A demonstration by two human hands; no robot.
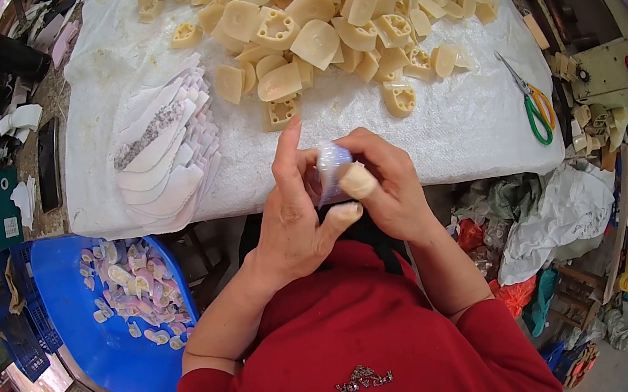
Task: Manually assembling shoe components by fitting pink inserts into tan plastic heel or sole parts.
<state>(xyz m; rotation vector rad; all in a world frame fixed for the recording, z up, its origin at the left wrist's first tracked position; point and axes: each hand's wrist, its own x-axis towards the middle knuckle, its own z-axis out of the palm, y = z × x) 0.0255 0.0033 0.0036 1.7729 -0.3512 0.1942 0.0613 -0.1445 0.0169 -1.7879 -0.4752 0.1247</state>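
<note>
Between my two hands, in front of the table's near edge, is a small shiny lilac-white piece of covering [332, 162], smeared by motion. Whether a heel sits inside it is hidden. My right hand [396, 188] grips it from the right, with a pale wrap on the thumb. My left hand [290, 214] closes on its other side, index finger pointing up and wrapped thumb below. Just beyond my fingers lies a beige plastic shoe heel [283, 111] with a hollowed face. A fanned stack of whitish, glittery cut covering pieces [165, 149] lies to the left.
A big heap of beige heels [315, 41] covers the far table, on a white woven sheet [483, 134]. Scissors with green and orange handles [535, 110] lie right. A blue basin [76, 313] of covered heels [136, 283] stands lower left. Plastic bags [565, 215] crowd the lower right.
</note>
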